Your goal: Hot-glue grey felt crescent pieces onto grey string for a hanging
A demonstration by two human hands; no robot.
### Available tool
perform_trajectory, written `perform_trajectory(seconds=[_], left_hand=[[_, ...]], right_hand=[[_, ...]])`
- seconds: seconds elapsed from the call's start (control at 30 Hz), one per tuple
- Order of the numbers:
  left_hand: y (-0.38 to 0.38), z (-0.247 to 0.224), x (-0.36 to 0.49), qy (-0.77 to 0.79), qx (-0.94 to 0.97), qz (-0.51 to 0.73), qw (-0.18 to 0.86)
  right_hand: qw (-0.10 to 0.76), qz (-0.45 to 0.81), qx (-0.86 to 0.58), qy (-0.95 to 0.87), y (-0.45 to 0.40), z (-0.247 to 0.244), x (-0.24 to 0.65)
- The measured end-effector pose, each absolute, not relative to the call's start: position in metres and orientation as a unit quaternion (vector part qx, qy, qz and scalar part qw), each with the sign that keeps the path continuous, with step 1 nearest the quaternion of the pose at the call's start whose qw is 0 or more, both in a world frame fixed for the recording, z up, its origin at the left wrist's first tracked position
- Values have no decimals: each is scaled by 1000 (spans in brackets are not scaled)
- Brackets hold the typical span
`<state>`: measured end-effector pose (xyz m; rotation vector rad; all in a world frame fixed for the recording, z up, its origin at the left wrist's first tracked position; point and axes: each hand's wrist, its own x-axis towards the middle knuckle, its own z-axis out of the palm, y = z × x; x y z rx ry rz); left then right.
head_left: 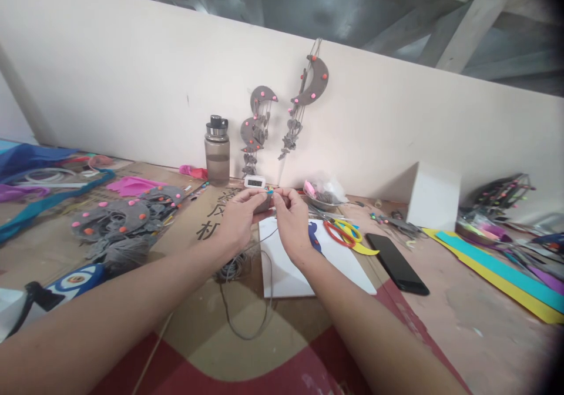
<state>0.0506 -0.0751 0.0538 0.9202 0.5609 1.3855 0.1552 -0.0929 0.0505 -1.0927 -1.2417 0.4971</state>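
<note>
Out in front, my left hand [240, 216] and my right hand [291, 218] meet fingertip to fingertip. Both are closed on a small grey felt piece [263, 204], mostly covered by the fingers. A speck of blue shows at the fingertips, too small to name. Grey cord [269, 301] trails in a loop below the hands, near a coil of the same cord [231, 267]. Under my right wrist lies a white sheet [282, 280] with a dark blue felt shape [314, 236] on it. Red-handled scissors [338, 234] and yellow-handled scissors [352, 230] lie to the right.
A water bottle [217, 154] stands by the wall, beside a small digital clock [254, 181]. Grey moon hangings [319, 83] hang above. Grey felt pieces with pompoms [114, 218] lie left, with a tape dispenser [74, 283]. A black phone [396, 264] and coloured strips [497, 265] lie right.
</note>
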Motion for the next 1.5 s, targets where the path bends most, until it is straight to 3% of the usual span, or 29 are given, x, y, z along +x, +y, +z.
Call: perform_trajectory(seconds=[0.43,0.83,1.5], left_hand=[[-72,49,50,253,416,595,639],[-68,50,47,251,420,573,657],[-64,51,42,258,447,527,676]], right_hand=[[639,215,-490,-554,-88,49,160],[650,344,-446,-510,-84,52,159],[664,370,-441,-477,-79,44,162]])
